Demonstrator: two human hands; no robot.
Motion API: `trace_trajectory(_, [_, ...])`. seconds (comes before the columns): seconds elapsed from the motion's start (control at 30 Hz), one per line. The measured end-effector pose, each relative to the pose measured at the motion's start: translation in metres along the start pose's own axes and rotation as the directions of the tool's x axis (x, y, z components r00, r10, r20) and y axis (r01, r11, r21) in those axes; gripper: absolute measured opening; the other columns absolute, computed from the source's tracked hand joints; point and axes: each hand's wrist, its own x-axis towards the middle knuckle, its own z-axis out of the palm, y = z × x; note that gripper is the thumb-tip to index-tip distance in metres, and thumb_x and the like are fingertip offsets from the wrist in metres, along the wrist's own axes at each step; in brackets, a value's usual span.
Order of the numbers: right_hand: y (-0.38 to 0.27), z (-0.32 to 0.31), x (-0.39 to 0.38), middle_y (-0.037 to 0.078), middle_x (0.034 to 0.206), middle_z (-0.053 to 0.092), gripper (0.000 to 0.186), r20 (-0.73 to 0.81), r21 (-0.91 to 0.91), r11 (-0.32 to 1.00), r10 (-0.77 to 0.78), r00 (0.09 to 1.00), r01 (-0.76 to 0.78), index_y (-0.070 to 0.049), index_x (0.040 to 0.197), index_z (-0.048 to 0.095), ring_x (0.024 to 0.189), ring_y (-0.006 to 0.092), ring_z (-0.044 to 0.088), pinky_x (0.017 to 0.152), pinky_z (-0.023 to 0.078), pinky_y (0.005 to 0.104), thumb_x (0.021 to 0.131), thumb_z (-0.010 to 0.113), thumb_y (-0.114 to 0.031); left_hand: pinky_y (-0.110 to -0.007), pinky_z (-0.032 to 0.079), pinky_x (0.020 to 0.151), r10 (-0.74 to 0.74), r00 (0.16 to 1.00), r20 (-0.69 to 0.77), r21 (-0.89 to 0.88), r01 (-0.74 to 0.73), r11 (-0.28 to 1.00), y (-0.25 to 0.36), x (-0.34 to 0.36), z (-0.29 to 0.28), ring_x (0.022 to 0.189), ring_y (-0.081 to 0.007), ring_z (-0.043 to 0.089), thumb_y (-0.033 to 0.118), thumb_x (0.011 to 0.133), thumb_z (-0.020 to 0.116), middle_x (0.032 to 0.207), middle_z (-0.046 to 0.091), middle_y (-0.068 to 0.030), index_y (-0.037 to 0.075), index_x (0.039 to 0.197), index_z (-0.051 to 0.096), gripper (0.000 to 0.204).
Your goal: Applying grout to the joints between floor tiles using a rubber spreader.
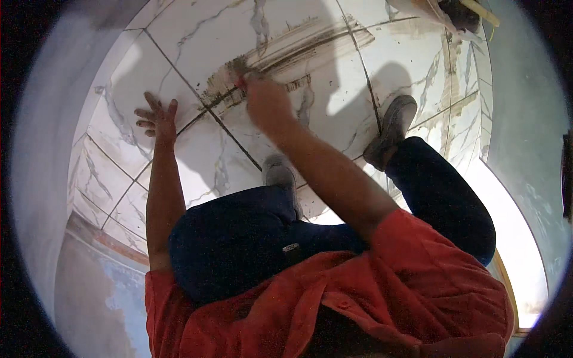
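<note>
Right hand (267,102): fingers closed around a blurred brush-like tool (237,70), located at the dark-smeared tile joint (313,48), apparently for control. Left hand (158,117): fingers spread, empty, presumably for balance; contact unclear.

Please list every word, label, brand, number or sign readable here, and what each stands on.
No text can be read.
Small pale patch on the dark trousers: any marking is too small to read.
Floor tiles: grey veining and dark smears, no lettering seen.
</note>
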Motion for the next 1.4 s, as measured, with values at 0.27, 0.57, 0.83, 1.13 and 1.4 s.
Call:
trace_trajectory(0.27, [-0.006, -0.047, 0.038, 0.02, 0.102, 0.063, 0.023, 0.126, -0.266, 0.952, -0.12, 0.985, 0.15, -0.004, 0.108, 0.058, 0.094, 0.0358, 0.063, 0.077, 0.053, 0.0464, 0.089, 0.048, -0.01, -0.072, -0.008, 0.1, 0.068, 0.997, 0.027, -0.065, -0.066, 0.996, -0.005, -0.005, -0.007, 0.131, -0.0569, -0.027, 0.073, 0.074, 0.056, 0.148, -0.026, -0.0281, 0.031, 0.15, -0.003, 0.106])
trace_trajectory(0.57, [0.016, -0.005, -0.009, 0.018, 0.115, 0.061, 0.031, 0.542, -0.465, 0.628, -0.356, 0.761, 0.624, -0.002, 0.117, 0.055, 0.105, 0.0311, 0.061, 0.084, 0.053, 0.0437, 0.088, 0.051, -0.011, -0.07, -0.01, 0.101, 0.061, 0.997, 0.038, -0.043, -0.059, 0.997, 0.007, -0.003, -0.006, 0.132, -0.0551, -0.027, 0.073, 0.073, 0.058, 0.148, -0.026, -0.0286, 0.031, 0.15, -0.003, 0.107])
trace_trajectory(0.83, [-0.029, -0.059, 0.025, 0.019, 0.099, 0.066, 0.028, 0.572, -0.415, 0.866, 0.01, 0.82, 0.28, -0.001, 0.114, 0.059, 0.097, 0.0314, 0.064, 0.084, 0.05, 0.0428, 0.094, 0.052, -0.019, -0.072, -0.006, 0.101, 0.078, 0.997, 0.0, -0.045, -0.077, 0.996, 0.002, -0.001, 0.002, 0.133, -0.0567, -0.022, 0.076, 0.072, 0.057, 0.15, -0.022, -0.0288, 0.034, 0.15, 0.0, 0.106])
trace_trajectory(1.13, [0.086, -0.128, 0.099, 0.02, 0.097, 0.066, 0.025, -0.291, -0.43, 0.893, 0.006, 0.957, -0.136, -0.004, 0.112, 0.057, 0.094, 0.0393, 0.062, 0.081, 0.05, 0.0467, 0.091, 0.049, -0.013, -0.072, -0.007, 0.1, 0.066, 0.998, -0.018, -0.043, -0.066, 0.997, -0.014, -0.004, 0.004, 0.133, -0.0553, -0.024, 0.072, 0.077, 0.055, 0.15, -0.026, -0.024, 0.036, 0.15, 0.0, 0.098])
trace_trajectory(1.4, [0.06, -0.087, 0.11, 0.02, 0.109, 0.062, 0.024, -0.125, -0.347, 0.909, 0.201, 0.972, -0.232, -0.005, 0.111, 0.055, 0.097, 0.0357, 0.064, 0.084, 0.052, 0.0453, 0.09, 0.047, -0.015, -0.071, -0.007, 0.102, 0.022, 0.999, 0.027, -0.009, -0.021, 1.0, -0.003, -0.005, 0.0, 0.134, -0.0528, -0.025, 0.067, 0.078, 0.058, 0.151, -0.024, -0.0229, 0.038, 0.15, -0.002, 0.098])
